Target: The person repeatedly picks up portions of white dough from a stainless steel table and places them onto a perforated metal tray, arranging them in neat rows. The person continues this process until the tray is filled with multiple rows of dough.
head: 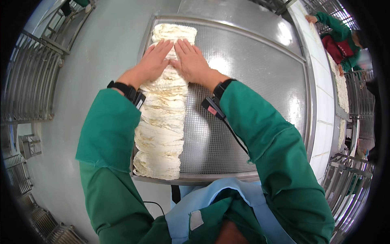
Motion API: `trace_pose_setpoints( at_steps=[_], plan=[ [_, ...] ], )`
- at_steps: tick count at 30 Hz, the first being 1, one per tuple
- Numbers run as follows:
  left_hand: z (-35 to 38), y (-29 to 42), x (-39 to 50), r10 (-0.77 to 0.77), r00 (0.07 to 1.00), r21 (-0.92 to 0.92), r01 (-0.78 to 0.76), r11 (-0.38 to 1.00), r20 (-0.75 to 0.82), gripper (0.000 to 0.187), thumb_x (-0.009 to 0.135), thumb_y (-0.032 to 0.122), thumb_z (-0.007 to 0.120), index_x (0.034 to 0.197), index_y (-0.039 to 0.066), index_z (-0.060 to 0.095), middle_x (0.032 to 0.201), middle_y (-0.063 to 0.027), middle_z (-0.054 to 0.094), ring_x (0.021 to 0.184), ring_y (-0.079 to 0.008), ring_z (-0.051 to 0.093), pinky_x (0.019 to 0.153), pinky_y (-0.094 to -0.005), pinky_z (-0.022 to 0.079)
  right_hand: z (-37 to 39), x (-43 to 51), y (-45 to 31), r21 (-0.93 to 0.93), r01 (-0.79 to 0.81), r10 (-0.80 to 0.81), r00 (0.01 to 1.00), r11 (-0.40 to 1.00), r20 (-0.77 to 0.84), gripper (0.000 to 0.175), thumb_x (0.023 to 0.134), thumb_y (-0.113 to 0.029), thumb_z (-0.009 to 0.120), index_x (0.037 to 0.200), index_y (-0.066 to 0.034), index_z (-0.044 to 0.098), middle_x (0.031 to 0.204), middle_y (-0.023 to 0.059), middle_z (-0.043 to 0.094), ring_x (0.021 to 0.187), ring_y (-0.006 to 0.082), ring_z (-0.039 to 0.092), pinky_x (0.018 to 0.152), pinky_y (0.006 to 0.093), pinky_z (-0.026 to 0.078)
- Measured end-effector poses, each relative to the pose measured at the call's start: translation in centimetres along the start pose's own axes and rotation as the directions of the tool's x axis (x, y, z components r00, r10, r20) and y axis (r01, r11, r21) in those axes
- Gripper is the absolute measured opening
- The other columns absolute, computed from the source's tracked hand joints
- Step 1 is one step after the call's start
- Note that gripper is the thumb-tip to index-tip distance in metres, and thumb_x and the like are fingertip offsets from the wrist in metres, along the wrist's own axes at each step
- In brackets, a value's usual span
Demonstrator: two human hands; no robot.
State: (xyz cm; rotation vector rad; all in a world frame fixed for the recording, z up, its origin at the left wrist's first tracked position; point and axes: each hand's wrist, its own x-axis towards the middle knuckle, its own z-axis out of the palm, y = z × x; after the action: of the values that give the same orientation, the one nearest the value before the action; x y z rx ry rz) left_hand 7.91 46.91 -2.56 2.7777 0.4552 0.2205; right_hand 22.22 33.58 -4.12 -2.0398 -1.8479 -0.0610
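A long row of pale, folded noodle-like strands lies along the left side of a metal mesh tray. Both my hands rest palm down on its far part. My left hand is flat, its fingers pointing away from me and lying together. Beside it, my right hand lies the same way, the two thumbs almost meeting. Part of the strands under my palms is hidden. Past my fingertips, the far end of the row shows as a separate-looking fold. Neither hand grips anything.
Right of the tray runs a white conveyor-like surface. Beyond it a person in green sleeves works at trays of pale food. Metal racks stand at the left, others at the right. A cable hangs from my right wrist device.
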Motion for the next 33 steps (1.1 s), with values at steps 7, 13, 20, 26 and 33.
trace_pose_setpoints(
  at_steps=[7,13,20,26,33],
  plan=[
    [1.2,6.6,-7.2,0.106,0.989,-0.059,-0.101,0.993,0.101,0.059,0.097,0.029,0.052,0.150,0.009,0.034,0.157,-0.0114,0.032,0.149,-0.0279,0.020,0.120,-0.0471,0.012,-8.2,-12.6,-0.9,0.368,-0.064,0.027,0.994,0.927,0.103,0.029,0.097,-0.021,0.052,0.117,0.0004,0.052,0.119,0.0208,0.056,0.111,0.0401,0.053,0.095,0.0486,0.043],
    [-0.4,7.4,-6.6,0.008,0.963,-0.074,0.013,0.997,0.268,0.067,0.095,0.029,0.056,0.153,0.008,0.028,0.159,-0.0102,0.028,0.150,-0.0279,0.016,0.119,-0.0490,0.007,-15.1,-27.1,0.4,0.433,-0.273,0.254,0.962,0.859,0.103,0.031,0.099,-0.021,0.051,0.117,0.0036,0.056,0.112,0.0203,0.060,0.102,0.0391,0.057,0.089,0.0451,0.048],
    [1.2,13.1,-17.1,0.073,0.989,-0.058,-0.066,0.996,0.126,0.077,0.090,0.036,0.062,0.152,0.005,0.028,0.160,-0.0146,0.024,0.149,-0.0310,0.018,0.118,-0.0520,0.010,-21.8,-44.1,2.7,0.381,-0.766,0.783,0.604,0.518,0.149,0.045,0.100,-0.034,0.049,0.123,0.0027,0.059,0.121,0.0217,0.063,0.113,0.0364,0.059,0.099,0.0390,0.045],
    [2.1,13.8,-18.4,0.103,0.989,0.027,-0.106,0.994,0.111,0.075,0.093,0.043,0.057,0.152,0.005,0.029,0.161,-0.0109,0.023,0.150,-0.0277,0.016,0.120,-0.0471,0.011,-21.4,-52.6,5.9,0.274,-0.660,0.692,0.721,0.700,-0.032,0.039,0.102,-0.023,0.049,0.127,0.0053,0.055,0.129,0.0238,0.058,0.123,0.0361,0.054,0.106,0.0392,0.040],
    [0.3,18.5,-24.0,0.035,0.998,0.074,-0.032,0.997,-0.044,0.081,0.089,0.051,0.060,0.151,0.009,0.031,0.160,-0.0099,0.027,0.149,-0.0283,0.017,0.120,-0.0487,0.009,-19.7,-55.2,6.9,0.138,-0.600,0.615,0.770,0.788,-0.169,0.039,0.100,-0.020,0.050,0.130,0.0052,0.053,0.135,0.0253,0.053,0.127,0.0396,0.049,0.109,0.0414,0.037]
  ],
)
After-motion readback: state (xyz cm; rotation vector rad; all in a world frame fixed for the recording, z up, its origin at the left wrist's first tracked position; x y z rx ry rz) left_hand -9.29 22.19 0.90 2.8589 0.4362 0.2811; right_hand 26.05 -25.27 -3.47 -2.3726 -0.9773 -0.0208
